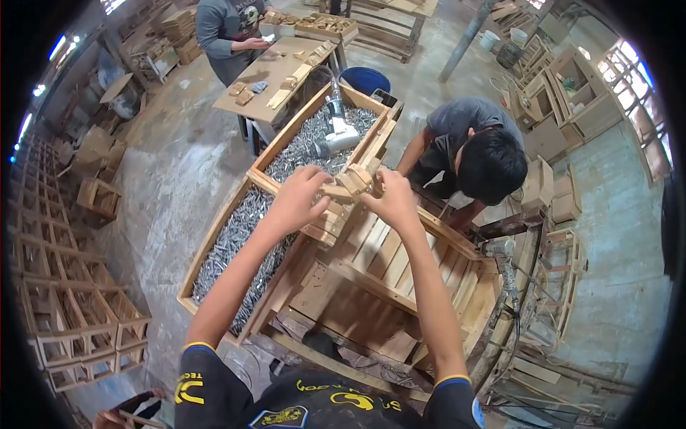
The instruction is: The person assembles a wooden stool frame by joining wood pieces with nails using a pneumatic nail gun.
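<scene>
Where the hands meet: a wooden assembly of short blocks, held in mid-scene above the divider between the nail tray and the slatted frame.
Left hand: fingers curled closed on the assembly's left side.
Right hand: closed on the assembly's right side.
Nail tray: long wooden box left of the hands, with two compartments filled with grey nails; a power tool lies in the far compartment.
Slatted frame: near and right, beneath the right forearm.
Co-worker: grey shirt, bent over at the far right edge of the frame.
Second person: stands at a far table bearing wood pieces.
Crates: open wooden boxes, stacked at the left.
</scene>
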### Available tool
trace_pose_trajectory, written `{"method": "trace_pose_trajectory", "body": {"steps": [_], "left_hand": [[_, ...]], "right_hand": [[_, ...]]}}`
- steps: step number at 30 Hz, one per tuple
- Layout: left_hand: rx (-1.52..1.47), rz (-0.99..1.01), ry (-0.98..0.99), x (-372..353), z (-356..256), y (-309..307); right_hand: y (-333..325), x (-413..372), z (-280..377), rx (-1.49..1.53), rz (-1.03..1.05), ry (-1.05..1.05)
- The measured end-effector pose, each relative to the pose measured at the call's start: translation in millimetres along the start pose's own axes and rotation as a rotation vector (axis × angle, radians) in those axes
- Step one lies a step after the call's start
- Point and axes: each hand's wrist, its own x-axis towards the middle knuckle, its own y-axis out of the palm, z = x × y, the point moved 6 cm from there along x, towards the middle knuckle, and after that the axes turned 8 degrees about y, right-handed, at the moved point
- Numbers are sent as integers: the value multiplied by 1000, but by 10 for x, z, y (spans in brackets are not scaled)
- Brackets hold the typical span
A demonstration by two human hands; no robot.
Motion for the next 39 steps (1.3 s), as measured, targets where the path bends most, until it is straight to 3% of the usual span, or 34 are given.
{"method": "trace_pose_trajectory", "body": {"steps": [2,5,11,17,18,21,24,27,30,34,37,38,39], "left_hand": [[34,84,54,166,137,114],[106,210,65,304,245,288],[122,399,30,457,298,392],[299,256,87,440,255,166],[304,129,112,392,257,35],[155,-2,-128,201,135,-491],[-304,-82,-492,-139,-194,-743],[-729,-261,-563,-569,-420,-509],[-1051,-305,-689,-790,-685,-179],[-1334,-400,-790,-898,-901,346],[-1511,-386,-885,-814,-1094,773],[-1545,-359,-890,-814,-1099,1006],[-1586,-359,-885,-803,-1105,1288]], "right_hand": [[283,212,-35,-58,208,116],[351,410,-18,22,276,216],[411,457,108,-186,385,236],[519,474,140,-253,486,227],[505,449,152,-276,487,218],[464,410,216,-313,475,196],[400,358,317,-299,408,190],[506,332,199,-312,287,176],[486,317,131,-220,221,114],[38,192,59,107,309,397],[-327,-482,-313,713,209,537],[-422,-749,-394,788,337,640],[-509,-1034,-438,856,237,703]]}}
